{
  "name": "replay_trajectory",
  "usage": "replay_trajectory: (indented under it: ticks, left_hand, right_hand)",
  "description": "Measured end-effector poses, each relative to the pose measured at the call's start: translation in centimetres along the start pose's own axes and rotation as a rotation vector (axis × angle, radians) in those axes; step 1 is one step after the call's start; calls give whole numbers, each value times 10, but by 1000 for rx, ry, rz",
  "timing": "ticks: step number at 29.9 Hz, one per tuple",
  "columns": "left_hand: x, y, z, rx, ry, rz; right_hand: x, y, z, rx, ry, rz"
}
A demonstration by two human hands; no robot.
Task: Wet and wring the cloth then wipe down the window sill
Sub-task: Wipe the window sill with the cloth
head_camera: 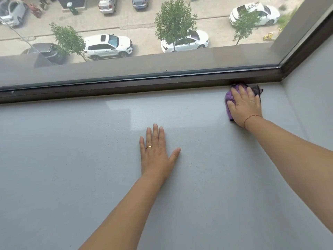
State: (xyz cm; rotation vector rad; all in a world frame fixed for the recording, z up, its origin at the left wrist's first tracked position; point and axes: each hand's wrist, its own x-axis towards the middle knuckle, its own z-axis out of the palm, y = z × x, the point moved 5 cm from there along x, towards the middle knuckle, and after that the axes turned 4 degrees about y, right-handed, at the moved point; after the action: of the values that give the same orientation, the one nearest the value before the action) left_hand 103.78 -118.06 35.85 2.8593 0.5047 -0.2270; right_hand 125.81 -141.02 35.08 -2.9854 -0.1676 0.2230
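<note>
My right hand [246, 107] lies palm-down on the purple cloth [229, 98], pressing it flat against the grey window sill [72, 159]. The fingers [236, 93] are extended and slightly spread over the cloth, bearing down on it rather than curled around it. The cloth sits at the far right of the sill, its far edge touching the dark window frame [126, 85], near the corner where the frame turns toward me. Purple fabric shows to the left of my hand and above the fingertips; a darker portion shows at the upper right.

My left hand [155, 156] rests flat on the bare sill near its middle, well apart from the cloth, fingers straight and released, thumb angled out to the right. It grasps nothing. A ring [148, 147] is on one finger.

The sill surface shows a pale sheen between the two hands. Whether this is moisture or reflection, I cannot tell.

Beyond the glass, parked cars [108, 46] and small trees [174, 20] are seen from above.
</note>
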Motion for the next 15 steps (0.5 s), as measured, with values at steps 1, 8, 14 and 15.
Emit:
replay_trajectory:
  ticks: [1, 8, 14, 15]
  left_hand:
    - [1, 10, 2, -1, -1, 31]
    - [6, 49, 23, 7, -55, 42]
    - [7, 48, 24, 38, -79, 55]
    - [7, 50, 24, 39, -81, 54]
  right_hand:
    - [-3, -8, 1, 19, 7, 76]
    - [-61, -114, 29, -9, -58, -285]
    - [-49, -49, 16, -56, -55, -376]
    - [-44, -25, 11, -54, -40, -298]
